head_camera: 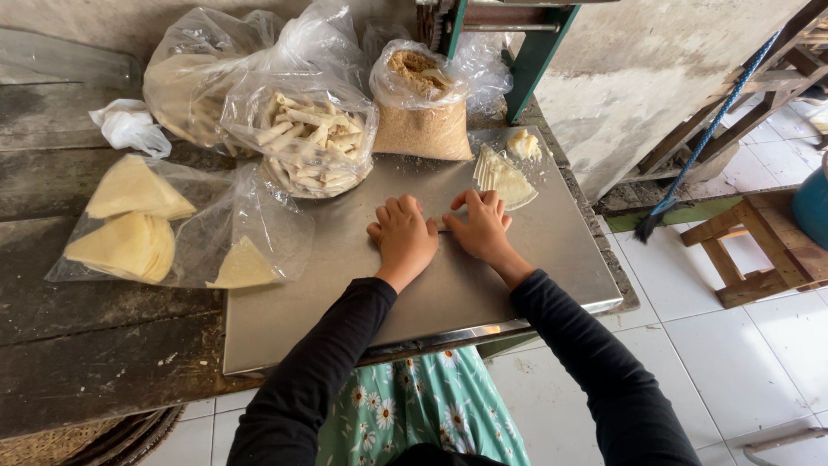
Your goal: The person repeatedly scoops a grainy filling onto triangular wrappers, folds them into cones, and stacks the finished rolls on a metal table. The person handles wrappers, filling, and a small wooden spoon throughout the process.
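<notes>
— Steel sheet [362, 302] covered the near end of a dark wooden bench [95, 354], as I saw it on my feed; white floor tiles [733, 362] and a wooden stool [759, 250] lay to the right.

— And the hands?

— The left hand [404, 237] and right hand [479, 226] lay palm down, side by side, fingers curled and pressed onto a thin pale roll [441, 226] mid-sheet, mostly hidden beneath them.

— Anything nearby?

— A stack of folded wrappers [502, 177] sat just beyond the right hand; bags of finished rolls [312, 142] and crumbs [421, 108] stood further back.
</notes>
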